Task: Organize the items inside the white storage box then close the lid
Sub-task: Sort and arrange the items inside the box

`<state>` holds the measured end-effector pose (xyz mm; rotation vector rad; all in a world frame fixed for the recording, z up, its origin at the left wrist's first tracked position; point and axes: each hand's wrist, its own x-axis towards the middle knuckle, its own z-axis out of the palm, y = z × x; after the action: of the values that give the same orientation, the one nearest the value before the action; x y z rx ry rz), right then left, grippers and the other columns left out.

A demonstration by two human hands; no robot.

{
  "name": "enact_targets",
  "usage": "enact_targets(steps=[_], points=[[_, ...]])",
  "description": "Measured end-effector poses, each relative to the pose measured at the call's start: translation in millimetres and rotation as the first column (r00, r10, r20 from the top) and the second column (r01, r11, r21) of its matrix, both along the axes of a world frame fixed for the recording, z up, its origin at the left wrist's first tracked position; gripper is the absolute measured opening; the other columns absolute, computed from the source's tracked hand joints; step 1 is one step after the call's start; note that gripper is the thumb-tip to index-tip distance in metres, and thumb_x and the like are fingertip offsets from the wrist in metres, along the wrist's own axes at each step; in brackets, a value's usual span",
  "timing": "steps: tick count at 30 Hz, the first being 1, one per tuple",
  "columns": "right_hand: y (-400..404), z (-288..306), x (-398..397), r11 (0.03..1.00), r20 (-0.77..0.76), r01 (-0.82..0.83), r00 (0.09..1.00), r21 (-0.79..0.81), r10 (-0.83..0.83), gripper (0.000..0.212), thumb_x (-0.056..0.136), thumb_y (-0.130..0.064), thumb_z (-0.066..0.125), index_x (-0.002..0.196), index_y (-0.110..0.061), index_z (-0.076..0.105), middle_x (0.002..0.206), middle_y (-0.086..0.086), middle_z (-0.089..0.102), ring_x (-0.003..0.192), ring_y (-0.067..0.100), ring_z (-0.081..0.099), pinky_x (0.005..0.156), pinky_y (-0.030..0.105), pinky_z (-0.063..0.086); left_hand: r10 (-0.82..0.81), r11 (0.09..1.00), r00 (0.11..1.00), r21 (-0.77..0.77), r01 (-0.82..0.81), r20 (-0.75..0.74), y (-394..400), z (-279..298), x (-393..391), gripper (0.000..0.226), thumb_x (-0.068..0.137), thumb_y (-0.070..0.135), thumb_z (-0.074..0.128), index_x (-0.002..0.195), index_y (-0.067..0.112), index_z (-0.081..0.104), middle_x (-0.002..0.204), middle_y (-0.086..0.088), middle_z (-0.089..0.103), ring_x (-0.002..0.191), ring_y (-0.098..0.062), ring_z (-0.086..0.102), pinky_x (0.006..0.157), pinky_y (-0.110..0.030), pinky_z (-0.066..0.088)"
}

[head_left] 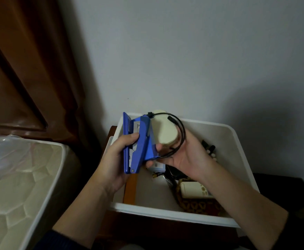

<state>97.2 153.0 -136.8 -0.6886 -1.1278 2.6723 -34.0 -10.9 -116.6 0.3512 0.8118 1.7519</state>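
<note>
The left hand (117, 156) grips a blue hole punch (138, 144), fingers curled round its hinged body, above the left part of the white storage box (237, 141). The punch hangs partly open, so its lever could swing or snap on a fingertip if the grip shifts, and paper bits, if any are inside, might spill into the box.

To its right, the right hand (187, 156) holds a cream rounded object (165, 131) and a looped black cable (181, 134) together, the thumb touching the punch's edge. Carrying two things in one palm is the likelier trouble, I judge: the cable could slide off or snag the punch.

The box is white, open-topped, with rounded corners. Below the right hand lie a small blue-white pack (157, 166), a cream remote (195, 190) and dark small items. No lid is visible.
</note>
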Motion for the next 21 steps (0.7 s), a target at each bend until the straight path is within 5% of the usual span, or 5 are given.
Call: enact_targets(steps=[5, 7, 11, 16, 21], points=[[-15.9, 14.4, 4.2, 0.988, 0.082, 0.112, 0.989, 0.110, -0.122, 0.053, 0.100, -0.041, 0.069, 0.142, -0.010, 0.063, 0.142, 0.022, 0.063, 0.072, 0.032, 0.067, 0.072, 0.042, 0.057, -0.106, 0.994, 0.994, -0.009, 0.105, -0.034, -14.6, 1.9, 10.4, 0.043, 0.080, 0.026, 0.081, 0.121, 0.016, 0.077, 0.122, -0.030, 0.071, 0.112, -0.049, 0.072, 0.058, -0.039, 0.063], [-19.0, 15.1, 11.3, 0.964, 0.109, 0.175, 0.974, 0.201, -0.200, 0.038, 0.104, -0.032, 0.065, 0.134, -0.011, 0.067, 0.125, 0.021, 0.072, 0.075, 0.033, 0.071, 0.067, 0.043, 0.059, -0.058, 0.998, 0.998, -0.010, 0.058, -0.014, -22.3, 2.4, 12.9, 0.058, 0.073, 0.027, 0.089, 0.126, 0.011, 0.074, 0.127, -0.033, 0.068, 0.115, -0.052, 0.070, 0.059, -0.040, 0.063], [-18.8, 13.5, 30.6, 0.911, 0.222, 0.246, 0.918, 0.330, -0.328, 0.020, 0.104, -0.031, 0.065, 0.122, -0.027, 0.073, 0.103, 0.010, 0.077, 0.078, 0.024, 0.076, 0.053, 0.035, 0.056, 0.147, 0.988, 0.986, 0.035, -0.150, 0.080, -37.5, 3.0, 6.7, 0.061, 0.086, 0.030, 0.069, 0.141, 0.004, 0.060, 0.131, -0.027, 0.069, 0.114, -0.041, 0.073, 0.056, -0.034, 0.062], [-24.7, -0.8, 45.9, 0.921, 0.428, 0.005, 0.885, 0.390, -0.186, 0.026, 0.101, -0.024, 0.071, 0.125, -0.031, 0.066, 0.124, 0.013, 0.069, 0.105, 0.035, 0.071, 0.062, 0.042, 0.062, 0.249, 0.966, 0.967, 0.058, -0.251, 0.050, -53.3, 1.0, -5.4, 0.068, 0.095, 0.034, 0.056, 0.154, 0.003, 0.047, 0.137, -0.016, 0.065, 0.111, -0.036, 0.074, 0.054, -0.031, 0.058], [-42.5, -22.2, 40.6, 0.888, 0.597, -0.194, 0.795, 0.417, -0.107, 0.040, 0.103, -0.014, 0.064, 0.131, -0.040, 0.056, 0.126, 0.010, 0.063, 0.108, 0.034, 0.066, 0.078, 0.052, 0.066, 0.191, 0.980, 0.982, 0.061, -0.191, 0.007, -58.1, -5.8, -6.2, 0.069, 0.094, 0.035, 0.059, 0.155, 0.005, 0.046, 0.142, -0.016, 0.062, 0.116, -0.036, 0.071, 0.057, -0.032, 0.059]])
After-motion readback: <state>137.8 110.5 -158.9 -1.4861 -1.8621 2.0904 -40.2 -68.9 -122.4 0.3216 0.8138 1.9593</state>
